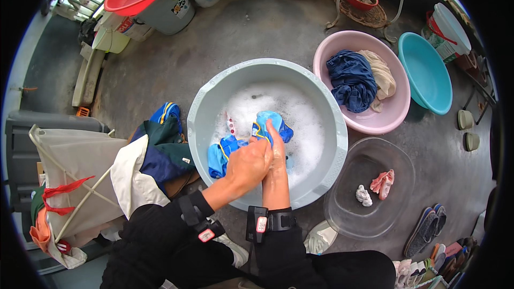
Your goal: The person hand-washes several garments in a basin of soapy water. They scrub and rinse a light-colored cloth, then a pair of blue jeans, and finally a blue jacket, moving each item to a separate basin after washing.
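Both my hands are over a large grey-blue basin (pixel 202 128) of sudsy water. A wet blue garment (pixel 230 143) with light-blue parts and yellow trim is gripped between them, and part of it hangs toward the basin's left side. My left hand (pixel 247 166) is closed in a fist around it. Pressed against that fist, my right hand (pixel 276 155) holds the bunched part, its thumb upright on the cloth; its other fingers are mostly hidden. A white strip with red dots (pixel 231 124) pokes out of the white foam (pixel 300 112) beside the garment.
To the right stand a pink basin (pixel 325 48) with navy and beige clothes, a turquoise basin (pixel 428 75) and a clear tub (pixel 342 203) holding two small wet pieces. At left, clothes drape over a folding-frame hamper (pixel 80 155). Slippers (pixel 423 230) lie at lower right.
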A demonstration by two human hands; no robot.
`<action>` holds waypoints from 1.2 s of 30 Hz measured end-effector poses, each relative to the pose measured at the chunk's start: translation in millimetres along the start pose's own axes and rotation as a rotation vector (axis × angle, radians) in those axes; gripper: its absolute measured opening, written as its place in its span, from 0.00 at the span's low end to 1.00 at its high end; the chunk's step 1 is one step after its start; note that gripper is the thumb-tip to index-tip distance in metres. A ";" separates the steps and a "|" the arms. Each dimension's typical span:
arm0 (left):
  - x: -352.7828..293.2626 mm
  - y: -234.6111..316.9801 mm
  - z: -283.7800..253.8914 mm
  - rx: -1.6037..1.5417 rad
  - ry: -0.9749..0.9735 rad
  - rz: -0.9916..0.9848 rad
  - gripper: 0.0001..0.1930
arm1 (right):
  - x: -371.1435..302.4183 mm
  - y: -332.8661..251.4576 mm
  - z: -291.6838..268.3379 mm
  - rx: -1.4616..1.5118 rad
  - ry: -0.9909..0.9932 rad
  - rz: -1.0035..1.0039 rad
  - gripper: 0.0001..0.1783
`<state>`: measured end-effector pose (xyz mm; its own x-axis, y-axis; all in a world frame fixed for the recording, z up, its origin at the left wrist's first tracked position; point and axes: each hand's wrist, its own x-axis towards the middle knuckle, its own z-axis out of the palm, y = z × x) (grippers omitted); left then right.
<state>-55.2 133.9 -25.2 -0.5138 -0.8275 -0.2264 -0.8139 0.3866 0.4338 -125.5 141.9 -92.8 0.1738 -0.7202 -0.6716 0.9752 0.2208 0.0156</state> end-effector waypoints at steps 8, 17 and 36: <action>7.5 -5.0 5.6 0.048 0.137 -0.066 0.19 | -0.7 15.0 0.6 0.053 0.030 -0.214 0.15; 26.2 -53.7 10.8 -0.157 0.152 -0.166 0.13 | 13.4 8.5 -8.6 0.154 -0.162 -0.444 0.11; 10.4 8.7 0.0 -0.191 0.223 0.079 0.14 | 24.4 12.6 -21.4 0.138 -0.701 -0.146 0.27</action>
<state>-67.5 128.6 -23.8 -0.4840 -0.8751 0.0021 -0.6973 0.3871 0.6032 -111.9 141.3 -124.8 0.0426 -0.9982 -0.0427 0.9955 0.0388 0.0861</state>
